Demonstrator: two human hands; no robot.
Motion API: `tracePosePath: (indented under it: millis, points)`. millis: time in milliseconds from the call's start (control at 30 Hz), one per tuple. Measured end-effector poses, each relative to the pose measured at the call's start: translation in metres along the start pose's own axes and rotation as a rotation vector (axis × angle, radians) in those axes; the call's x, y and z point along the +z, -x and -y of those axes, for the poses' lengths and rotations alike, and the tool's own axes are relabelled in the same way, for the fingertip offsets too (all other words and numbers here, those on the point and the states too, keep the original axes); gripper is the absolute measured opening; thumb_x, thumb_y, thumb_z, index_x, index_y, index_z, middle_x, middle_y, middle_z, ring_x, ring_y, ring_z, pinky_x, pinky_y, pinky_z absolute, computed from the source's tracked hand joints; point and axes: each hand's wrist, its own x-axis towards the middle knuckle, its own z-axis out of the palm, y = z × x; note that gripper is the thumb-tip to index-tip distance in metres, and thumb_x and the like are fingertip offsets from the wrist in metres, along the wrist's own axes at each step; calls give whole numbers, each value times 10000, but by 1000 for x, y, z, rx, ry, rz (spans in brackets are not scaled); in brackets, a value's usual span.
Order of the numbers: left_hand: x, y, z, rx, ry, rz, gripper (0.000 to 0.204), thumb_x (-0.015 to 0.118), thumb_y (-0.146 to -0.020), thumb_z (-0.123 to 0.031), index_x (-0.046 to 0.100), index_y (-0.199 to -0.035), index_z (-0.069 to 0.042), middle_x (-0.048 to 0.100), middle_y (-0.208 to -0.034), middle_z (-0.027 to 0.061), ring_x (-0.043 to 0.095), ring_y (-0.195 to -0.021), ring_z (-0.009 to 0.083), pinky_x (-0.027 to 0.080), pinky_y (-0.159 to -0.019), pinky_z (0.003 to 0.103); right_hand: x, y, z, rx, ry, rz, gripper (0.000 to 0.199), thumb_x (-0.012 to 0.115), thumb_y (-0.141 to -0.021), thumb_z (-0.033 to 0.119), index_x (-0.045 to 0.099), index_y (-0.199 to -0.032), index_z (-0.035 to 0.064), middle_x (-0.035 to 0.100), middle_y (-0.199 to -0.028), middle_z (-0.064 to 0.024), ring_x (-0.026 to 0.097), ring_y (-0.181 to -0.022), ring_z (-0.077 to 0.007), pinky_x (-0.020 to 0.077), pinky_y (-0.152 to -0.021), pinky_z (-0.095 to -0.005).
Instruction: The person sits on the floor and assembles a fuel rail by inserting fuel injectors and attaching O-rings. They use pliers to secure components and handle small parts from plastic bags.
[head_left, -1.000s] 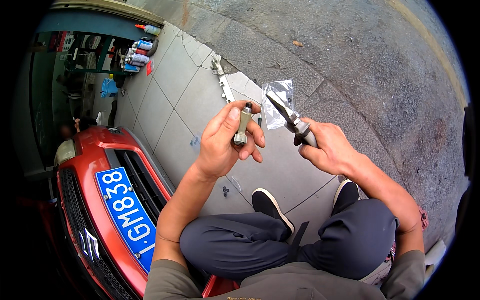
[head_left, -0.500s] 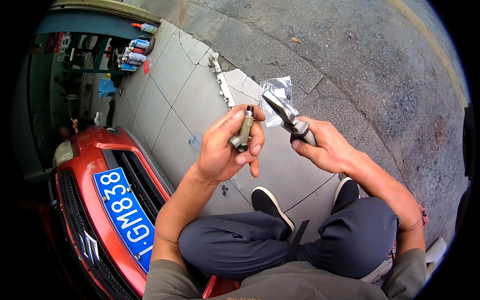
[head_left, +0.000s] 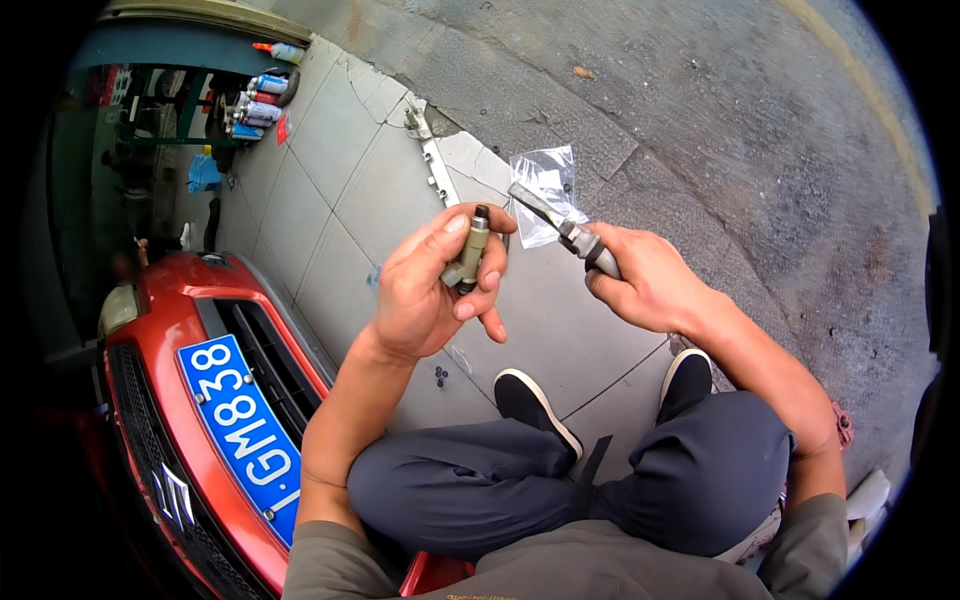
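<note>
Between the thumb and fingers of my left hand point(head_left: 415, 280) is a fuel injector point(head_left: 472, 245), olive-tan with a black tip upward and a side connector near its lower end. My right hand point(head_left: 645, 275) is wrapped around the grey handles of a pair of pliers point(head_left: 555, 222); their long jaws point up and left, apart from the injector. Beyond my left hand, a silver fuel rail point(head_left: 432, 155) lies on the tiles. A clear plastic bag point(head_left: 545, 180) lies behind the pliers, with a small dark piece at its edge.
Several small black rings point(head_left: 441, 376) lie on the tiles by my left shoe point(head_left: 525, 400). A red car's front bumper point(head_left: 180, 290) stands close on my left. Several spray cans point(head_left: 258, 105) stand at the far left. Rough pavement point(head_left: 720, 130) borders the tiles on the right.
The pliers have turned slightly in my right hand, their jaws now seen more edge-on. My left hand still holds the injector, and the whole view has shifted a little.
</note>
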Motion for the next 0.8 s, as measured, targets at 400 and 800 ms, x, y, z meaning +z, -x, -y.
tracePosePath:
  millis: [400,800]
  points:
    - [-35,25,-14,72,-234,-342,403,342,-1061,-237,514,-1219,91,496,-768,50,399,-519,44,582,-464,282,121,14,-108,12,787,382,346,719,-792,281,642,-1010,24,627,-1042,-132,623,-1044,-294,569,-822,-408]
    - [-49,71,-6,29,34,-395,458,354,-1088,-267,413,-1375,85,497,-910,52,489,-699,92,644,-644,377,169,-190,-82,262,441,105,615,672,-914,366,384,-1245,-64,703,-879,-266,702,-858,-430,567,-774,-490]
